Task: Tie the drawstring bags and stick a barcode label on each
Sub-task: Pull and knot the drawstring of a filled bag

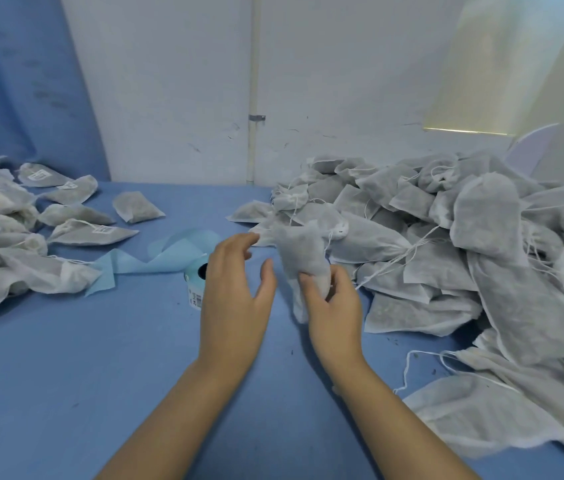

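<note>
Head view: right hand (334, 299) curls its fingers round the lower end of a pale grey nonwoven drawstring bag (303, 254), held just above the blue cloth-covered table (66, 375) beside the heap of untied grey bags (446, 237). Left hand (235, 289) hovers close by, fingers spread, holding nothing. This looks like a fresh bag taken up for tying; next the left hand probably has to find the cords and draw the neck closed. Blur hides the bag's cords, and the left hand covers much of the pale blue label roll (194, 277).
</note>
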The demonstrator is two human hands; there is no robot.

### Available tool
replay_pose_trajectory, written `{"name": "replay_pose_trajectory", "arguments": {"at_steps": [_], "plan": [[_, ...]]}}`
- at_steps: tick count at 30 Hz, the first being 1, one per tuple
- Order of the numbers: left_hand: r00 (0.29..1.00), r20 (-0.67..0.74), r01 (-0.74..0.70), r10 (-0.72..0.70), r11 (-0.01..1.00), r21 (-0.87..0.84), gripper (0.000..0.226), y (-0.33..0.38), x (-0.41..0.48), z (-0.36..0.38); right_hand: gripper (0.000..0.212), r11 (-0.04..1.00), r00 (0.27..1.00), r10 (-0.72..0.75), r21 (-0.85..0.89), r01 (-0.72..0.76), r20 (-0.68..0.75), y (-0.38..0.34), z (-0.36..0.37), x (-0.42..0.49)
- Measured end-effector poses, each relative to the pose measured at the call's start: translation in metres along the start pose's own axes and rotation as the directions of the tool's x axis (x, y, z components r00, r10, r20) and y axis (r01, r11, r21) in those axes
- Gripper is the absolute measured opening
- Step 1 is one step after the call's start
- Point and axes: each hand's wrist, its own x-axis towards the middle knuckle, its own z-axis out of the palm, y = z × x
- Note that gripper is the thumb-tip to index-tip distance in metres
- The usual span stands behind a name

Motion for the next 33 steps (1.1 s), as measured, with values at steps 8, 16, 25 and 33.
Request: {"name": "replay_pose_trajectory", "arguments": {"at_steps": [8,16,25,33], "plan": [[0.677,0.4,0.721,-0.617,0.664,-0.197,0.029,-0.009,-0.014,0.011,0.017,0.799,0.916,0.367,0.448,-0.401,0.166,-0.005,0.009,0.001],[0.472,0.614,0.855,-0.633,0.157,-0.495,0.016,-0.01,-0.01,0.005,0.024,0.615,0.855,0.418,0.596,-0.516,0.309,-0.007,0.004,0.004],[0.526,0.585,0.846,-0.617,0.316,-0.429,0.03,-0.014,-0.01,0.007,0.02,0.729,0.893,0.379,0.515,-0.45,0.243,-0.003,0.005,0.005],[0.649,0.491,0.758,-0.581,0.433,-0.489,0.009,-0.02,-0.012,0.011,0.024,0.919,0.924,0.313,0.177,-0.353,0.22,-0.005,0.009,-0.002]]}}
